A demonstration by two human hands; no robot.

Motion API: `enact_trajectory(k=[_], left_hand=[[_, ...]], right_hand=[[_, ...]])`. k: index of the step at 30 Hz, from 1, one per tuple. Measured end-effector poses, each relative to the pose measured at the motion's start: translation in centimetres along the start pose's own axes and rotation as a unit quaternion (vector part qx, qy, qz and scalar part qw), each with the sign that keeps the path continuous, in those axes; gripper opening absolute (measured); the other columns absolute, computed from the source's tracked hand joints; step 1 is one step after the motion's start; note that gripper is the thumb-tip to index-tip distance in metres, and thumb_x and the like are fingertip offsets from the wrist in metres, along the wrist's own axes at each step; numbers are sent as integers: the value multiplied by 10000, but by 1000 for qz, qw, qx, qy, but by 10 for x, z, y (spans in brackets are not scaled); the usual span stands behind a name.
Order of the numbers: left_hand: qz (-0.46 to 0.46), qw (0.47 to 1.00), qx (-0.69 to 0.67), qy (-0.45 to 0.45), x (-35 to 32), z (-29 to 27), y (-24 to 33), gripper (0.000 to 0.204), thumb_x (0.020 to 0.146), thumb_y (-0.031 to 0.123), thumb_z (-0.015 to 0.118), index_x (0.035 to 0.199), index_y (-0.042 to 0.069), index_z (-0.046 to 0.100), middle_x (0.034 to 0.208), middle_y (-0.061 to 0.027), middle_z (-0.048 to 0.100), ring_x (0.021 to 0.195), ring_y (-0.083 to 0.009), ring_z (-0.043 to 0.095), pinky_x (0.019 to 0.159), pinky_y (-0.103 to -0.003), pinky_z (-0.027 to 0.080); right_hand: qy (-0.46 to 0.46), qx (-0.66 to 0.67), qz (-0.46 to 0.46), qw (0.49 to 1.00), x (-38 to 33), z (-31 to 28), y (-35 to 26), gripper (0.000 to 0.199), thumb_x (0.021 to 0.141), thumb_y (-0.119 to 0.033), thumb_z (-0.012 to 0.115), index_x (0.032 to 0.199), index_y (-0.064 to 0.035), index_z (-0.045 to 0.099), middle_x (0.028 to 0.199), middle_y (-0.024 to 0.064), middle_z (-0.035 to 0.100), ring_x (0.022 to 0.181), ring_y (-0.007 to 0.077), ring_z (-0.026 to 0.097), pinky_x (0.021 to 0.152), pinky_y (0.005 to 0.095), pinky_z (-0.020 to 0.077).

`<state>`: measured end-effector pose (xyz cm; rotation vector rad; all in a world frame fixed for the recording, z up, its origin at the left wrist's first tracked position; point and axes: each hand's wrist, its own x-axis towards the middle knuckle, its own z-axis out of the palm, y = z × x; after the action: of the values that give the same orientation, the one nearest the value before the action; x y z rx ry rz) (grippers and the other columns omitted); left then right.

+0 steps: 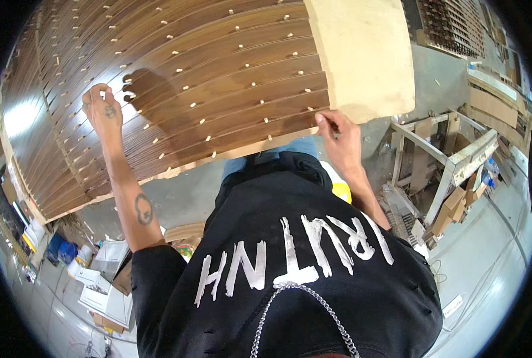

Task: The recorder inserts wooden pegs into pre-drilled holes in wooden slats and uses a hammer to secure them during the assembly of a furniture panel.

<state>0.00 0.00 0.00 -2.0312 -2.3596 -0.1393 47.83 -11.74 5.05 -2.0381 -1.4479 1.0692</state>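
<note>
Head view: the black rim of the fisheye lens cuts off the stack of dark wood slats (176, 77) at 10 to 12 o'clock, so its full extent cannot be told. The person's black shirt (290, 280) fills the 6 o'clock area and hides the floor below the hands. Small items at 8 o'clock are too blurred to identify beyond boxes and papers (102, 286).

A pale board (364, 53) lies over the slats at 1 o'clock. A pale wooden frame (451, 161) stands at 3 o'clock on the grey floor (486, 250). Small light pegs (266, 119) stick up in rows between the slats.

Left hand (102, 110), at 9 o'clock: fingers curled together, tips resting on the slat surface near its left part; whether they pinch a peg cannot be told. Right hand (340, 134), right of centre: thumb and forefinger pressed together at the near edge of the slats, just below the pale board; what they pinch is too small to tell.
</note>
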Motion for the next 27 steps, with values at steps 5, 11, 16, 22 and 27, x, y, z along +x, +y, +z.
enact_trajectory(k=[5, 11, 16, 22, 27], left_hand=[[-19, 997, 54, -41, -9, 27, -10, 210, 696, 54, 639, 905, 45, 634, 960, -141, 616, 937, -326, 567, 867, -451, 436], [-17, 998, -49, 47, -8, 41, -6, 117, 789, 46, 595, 898, 19, 629, 897, -187, 615, 926, -376, 564, 845, -465, 448], [-102, 989, -105, -17, 1, 15, 3, 85, 859, 84, 579, 898, 16, 615, 885, -213, 669, 846, -446, 620, 816, -512, 472], [-147, 988, -35, -16, 21, 31, -22, 359, 774, 183, 659, 1075, 18, 552, 920, -239, 682, 915, -446, 650, 819, -497, 511], [-159, 987, 32, -22, 22, 28, -17, 325, 736, 209, 696, 944, -24, 604, 927, -229, 692, 904, -423, 664, 825, -477, 531]], right_hand=[[-26, 53, -31, 998, -13, 5, 14, 133, 913, -123, 647, 951, 2, 670, 799, 146, 665, 655, 200, 645, 628, 307, 521], [0, 44, -6, 999, -19, -4, 11, 185, 933, -162, 644, 962, 18, 676, 744, 109, 668, 638, 133, 638, 599, 270, 486], [-8, 42, -8, 999, -13, -8, 9, 187, 931, -163, 648, 960, 20, 674, 740, 107, 663, 632, 125, 637, 593, 262, 482], [4, 70, -14, 997, -17, -1, 4, 180, 929, -159, 649, 958, 17, 674, 728, 102, 657, 629, 125, 636, 591, 260, 491], [0, 150, -24, 988, -30, 11, 0, 151, 915, -119, 649, 968, 22, 669, 779, 117, 678, 646, 144, 651, 590, 286, 526]])
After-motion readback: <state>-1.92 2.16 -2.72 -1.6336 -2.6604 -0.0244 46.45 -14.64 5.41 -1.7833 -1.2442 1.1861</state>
